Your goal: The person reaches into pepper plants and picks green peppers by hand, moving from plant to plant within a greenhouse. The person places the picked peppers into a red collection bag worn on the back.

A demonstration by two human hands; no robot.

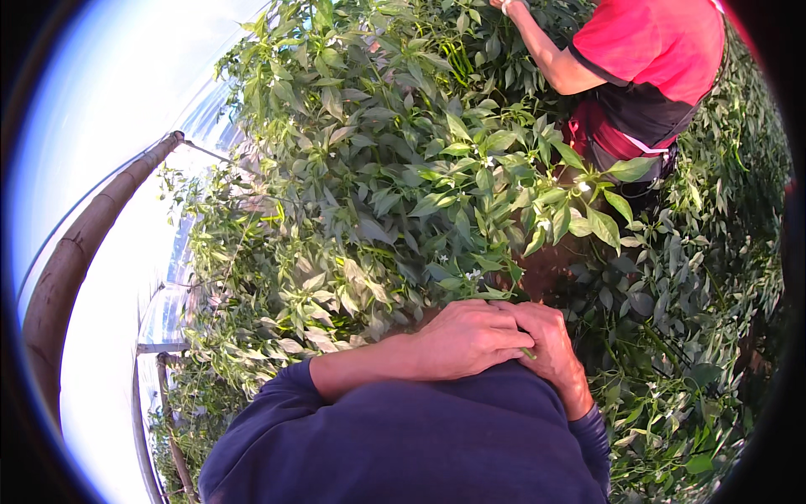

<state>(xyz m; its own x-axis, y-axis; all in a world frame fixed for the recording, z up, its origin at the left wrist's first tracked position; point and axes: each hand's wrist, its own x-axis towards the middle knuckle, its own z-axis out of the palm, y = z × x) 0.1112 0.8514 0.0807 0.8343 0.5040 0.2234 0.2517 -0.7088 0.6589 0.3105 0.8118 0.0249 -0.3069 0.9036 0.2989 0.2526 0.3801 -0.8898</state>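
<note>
My left hand (469,340) lies across the front of my dark blue shirt, its fingers reaching over to my right hand (544,337). The two hands touch close to my belly. A short piece of green stem or pepper (527,354) pokes out between them; which hand grips it cannot be told. The undersides of both hands and most fingertips are hidden. Just beyond the hands stand leafy pepper plants (466,208) with small white flowers, and slender green peppers (458,63) hang farther up among the leaves.
At the upper right a person in a red and black shirt (655,50) reaches into the plants. Brown soil (548,268) shows between the rows. More pepper plants (699,264) line the right side. A bamboo pole (82,233) leans at the left, by clear plastic sheeting (214,120).
</note>
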